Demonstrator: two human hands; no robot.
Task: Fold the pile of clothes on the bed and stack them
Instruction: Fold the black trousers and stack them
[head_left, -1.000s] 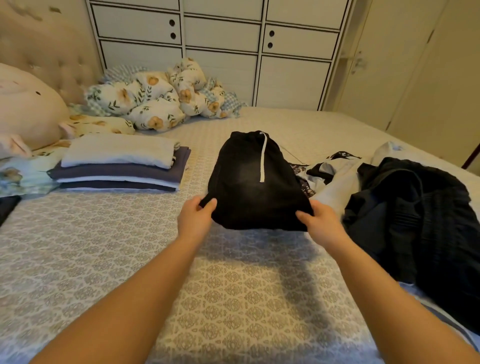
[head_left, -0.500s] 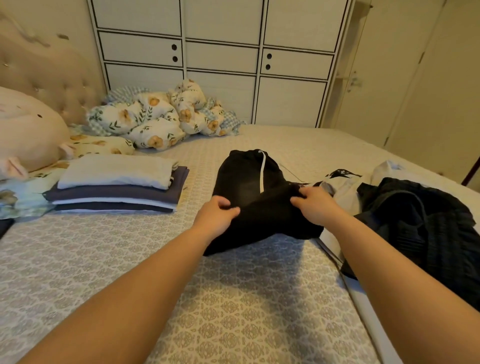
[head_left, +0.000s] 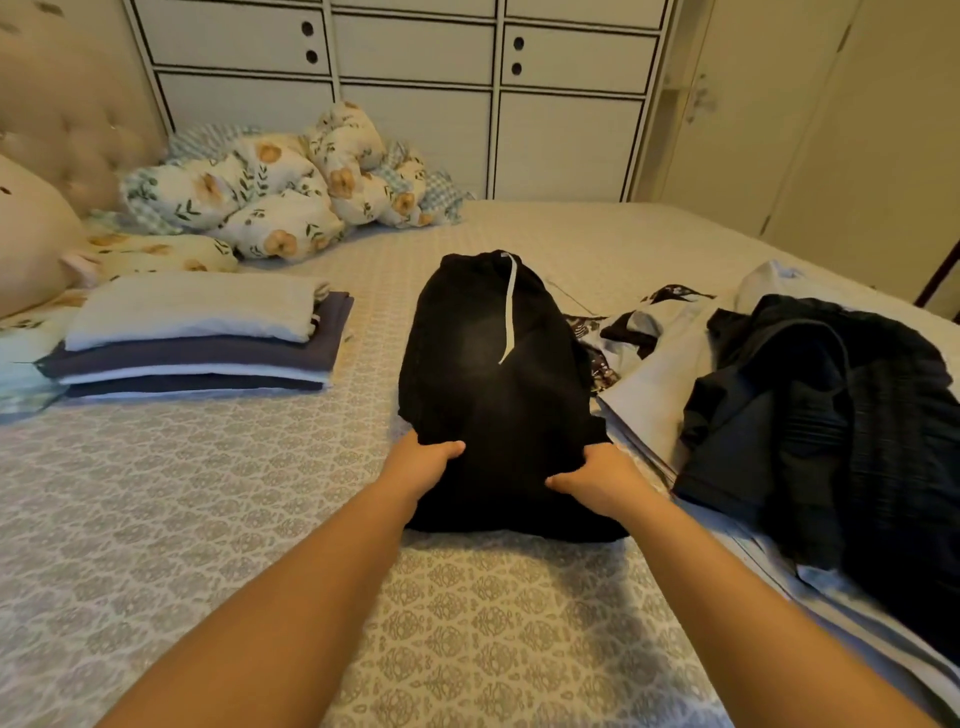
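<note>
A black garment with a white drawstring (head_left: 493, 364) lies folded on the patterned bedspread (head_left: 208, 493) in the middle of the view. My left hand (head_left: 423, 462) grips its near left edge, thumb on top. My right hand (head_left: 597, 475) grips its near right part, fingers curled into the cloth. To the left rests a stack of folded clothes (head_left: 197, 338), white on top, purple and dark layers below. On the right is the unfolded pile: a dark navy garment (head_left: 821, 415) over pale and printed pieces (head_left: 654, 353).
A bunched floral quilt (head_left: 291, 192) and pillows (head_left: 31, 234) sit at the head of the bed by the tufted headboard. White cabinets (head_left: 415, 78) stand behind the bed. A door (head_left: 753, 104) is at the back right.
Both hands folded the black garment's near end over and pulled back toward me; they now hold it lower down, with the garment lying flatter and more compact.
</note>
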